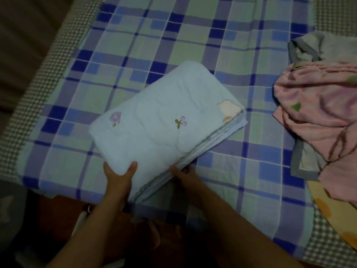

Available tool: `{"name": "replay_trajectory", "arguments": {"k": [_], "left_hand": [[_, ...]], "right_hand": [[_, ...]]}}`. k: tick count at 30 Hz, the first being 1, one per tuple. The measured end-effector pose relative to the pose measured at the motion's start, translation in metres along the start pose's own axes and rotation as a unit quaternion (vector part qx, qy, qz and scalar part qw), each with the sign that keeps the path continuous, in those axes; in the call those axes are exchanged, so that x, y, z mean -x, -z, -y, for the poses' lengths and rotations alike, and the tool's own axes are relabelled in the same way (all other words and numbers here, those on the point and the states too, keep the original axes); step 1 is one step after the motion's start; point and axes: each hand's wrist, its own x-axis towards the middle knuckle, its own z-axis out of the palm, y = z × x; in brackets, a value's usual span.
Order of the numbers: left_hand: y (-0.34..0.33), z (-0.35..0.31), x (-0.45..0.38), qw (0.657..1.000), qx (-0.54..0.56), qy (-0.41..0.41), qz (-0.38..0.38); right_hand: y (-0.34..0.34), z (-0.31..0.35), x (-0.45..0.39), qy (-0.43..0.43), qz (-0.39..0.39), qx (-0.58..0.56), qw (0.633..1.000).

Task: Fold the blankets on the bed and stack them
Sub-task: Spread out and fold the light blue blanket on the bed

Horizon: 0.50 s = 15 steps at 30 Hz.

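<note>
A light blue blanket [162,120], folded into a thick rectangle with small flower prints, lies diagonally on the blue and green plaid bed sheet [135,45]. My left hand [118,176] grips its near corner, thumb on top and fingers underneath. My right hand [184,176] is at the layered open edge on the near right side, fingers tucked under the folds. A pink blanket [316,113] lies crumpled at the right, unfolded, on top of a grey-bordered blanket [307,49].
A yellow patterned cloth [332,215] shows under the pink pile at the lower right. A checkered mattress cover [48,78] frames the sheet. The bed's near edge runs by my forearms, with dark floor below it.
</note>
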Motion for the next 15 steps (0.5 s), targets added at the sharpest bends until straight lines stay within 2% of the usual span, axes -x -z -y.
{"name": "replay_trajectory", "arguments": {"k": [1, 3, 5, 7, 9, 11, 13, 15], "left_hand": [[-0.005, 0.013, 0.0, 0.999, -0.036, 0.01, -0.016], [-0.014, 0.028, -0.004, 0.996, -0.067, 0.02, -0.051], [-0.019, 0.036, -0.007, 0.997, -0.054, 0.006, -0.057], [-0.021, 0.04, -0.003, 0.999, -0.011, -0.003, -0.046], [-0.019, 0.04, 0.006, 0.999, 0.044, 0.009, -0.026], [-0.01, 0.028, 0.018, 0.992, 0.107, 0.065, 0.005], [0.005, 0.002, 0.029, 0.974, 0.173, 0.134, 0.057], [0.027, -0.047, 0.047, 0.96, 0.188, 0.175, 0.11]], "right_hand": [[0.014, 0.011, -0.003, 0.01, -0.031, -0.012, 0.999], [0.046, 0.043, -0.007, 0.014, -0.043, -0.075, 0.996], [0.071, 0.08, -0.024, 0.022, -0.052, -0.125, 0.991], [0.082, 0.108, -0.051, 0.011, -0.1, -0.147, 0.984], [0.091, 0.113, -0.078, -0.001, -0.161, -0.191, 0.968], [0.077, 0.12, -0.069, -0.005, -0.175, -0.24, 0.955], [0.055, 0.137, -0.051, -0.023, -0.126, -0.28, 0.951], [0.036, 0.151, -0.022, -0.017, -0.102, -0.296, 0.95]]}}
